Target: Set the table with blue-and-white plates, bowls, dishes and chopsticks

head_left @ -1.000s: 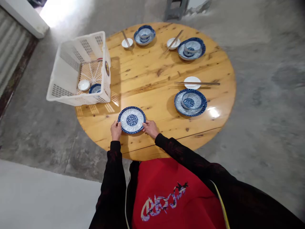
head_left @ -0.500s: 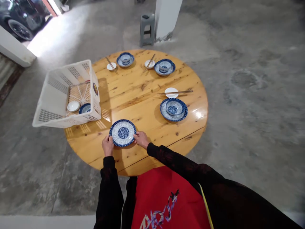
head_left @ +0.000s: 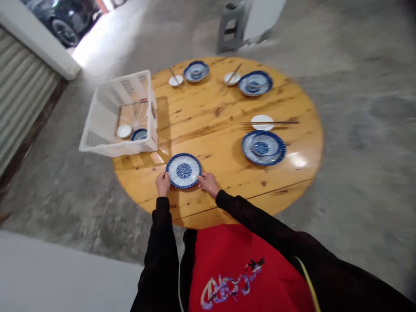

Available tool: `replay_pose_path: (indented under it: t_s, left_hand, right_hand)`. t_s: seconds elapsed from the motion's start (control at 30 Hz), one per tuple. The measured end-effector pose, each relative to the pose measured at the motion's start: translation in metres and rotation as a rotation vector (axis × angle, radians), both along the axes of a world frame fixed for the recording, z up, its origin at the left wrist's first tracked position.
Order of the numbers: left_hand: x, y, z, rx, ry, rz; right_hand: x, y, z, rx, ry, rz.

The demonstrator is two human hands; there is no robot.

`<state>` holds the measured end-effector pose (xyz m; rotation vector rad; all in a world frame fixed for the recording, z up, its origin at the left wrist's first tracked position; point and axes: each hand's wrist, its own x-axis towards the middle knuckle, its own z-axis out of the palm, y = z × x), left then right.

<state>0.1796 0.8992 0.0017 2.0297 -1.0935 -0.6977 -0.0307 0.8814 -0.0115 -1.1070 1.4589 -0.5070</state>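
Note:
A blue-and-white patterned plate (head_left: 183,170) is at the near left part of the round wooden table (head_left: 208,143). My left hand (head_left: 163,183) grips its left rim and my right hand (head_left: 208,184) pinches its right rim. Whether the plate touches the wood, I cannot tell. To the right, a bowl (head_left: 264,145) sits in a matching plate (head_left: 280,155), with chopsticks (head_left: 286,122) lying across a small white dish (head_left: 261,125) behind it.
A white plastic crate (head_left: 113,148) at the table's left holds a small white dish (head_left: 124,131) and a blue-rimmed bowl (head_left: 139,134). Two more plate-and-bowl settings (head_left: 196,70) (head_left: 255,83) stand along the far edge. A grey stool (head_left: 231,28) is beside a pillar (head_left: 264,19).
The camera view has turned left, so the table and everything on it appear farther right. Both hands keep hold of the plate, which shows little movement relative to the table.

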Motion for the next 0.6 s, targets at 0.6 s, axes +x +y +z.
replay_pose_path:
  t_s: [0.6]
  left_hand:
    - [-0.001,0.014,-0.014,0.022,0.008,0.087]
  right_hand:
    - [0.001,0.004,-0.003,0.049,-0.122,-0.071]
